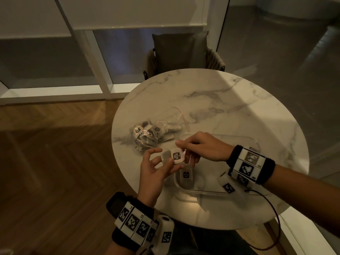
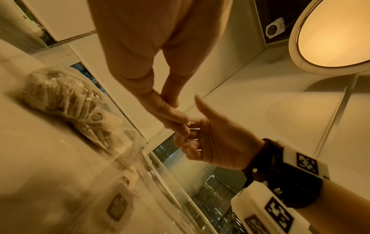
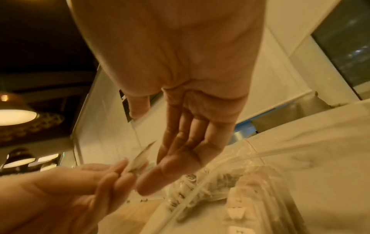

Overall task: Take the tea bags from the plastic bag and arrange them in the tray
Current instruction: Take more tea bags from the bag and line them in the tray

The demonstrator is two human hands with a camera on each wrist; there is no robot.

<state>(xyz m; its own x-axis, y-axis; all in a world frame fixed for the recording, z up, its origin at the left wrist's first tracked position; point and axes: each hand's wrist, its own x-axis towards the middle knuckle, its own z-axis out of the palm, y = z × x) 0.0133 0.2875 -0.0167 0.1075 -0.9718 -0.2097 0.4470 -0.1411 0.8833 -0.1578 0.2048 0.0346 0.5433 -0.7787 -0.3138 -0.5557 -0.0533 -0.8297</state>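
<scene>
A tea bag (image 1: 166, 157) with a square dark-printed tag (image 1: 177, 156) is held above the near-left corner of the clear tray (image 1: 211, 190), between both hands. The pouch is pale and translucent; the tag is pinkish-white around its dark label.

The left hand (image 1: 156, 169), palm up, supports the bag with its thumb and curled fingers pinching it from below. The right hand (image 1: 200, 148) reaches in from the right, thumb and forefinger pinched at the bag's upper edge by the tag, its other fingers curled beneath.

One tea bag (image 1: 186, 175) already lies in the tray, at its left end, directly below the hands; the rest of the tray floor shows only marble through it. The plastic bag (image 1: 150, 134), crumpled and holding many more tea bags, lies on the round marble table (image 1: 230, 100) just beyond the tray's far-left corner, a red strip along its mouth. The tray sits near the table's front edge; the far half of the tabletop is open. A chair (image 1: 184, 54) stands beyond the table.
</scene>
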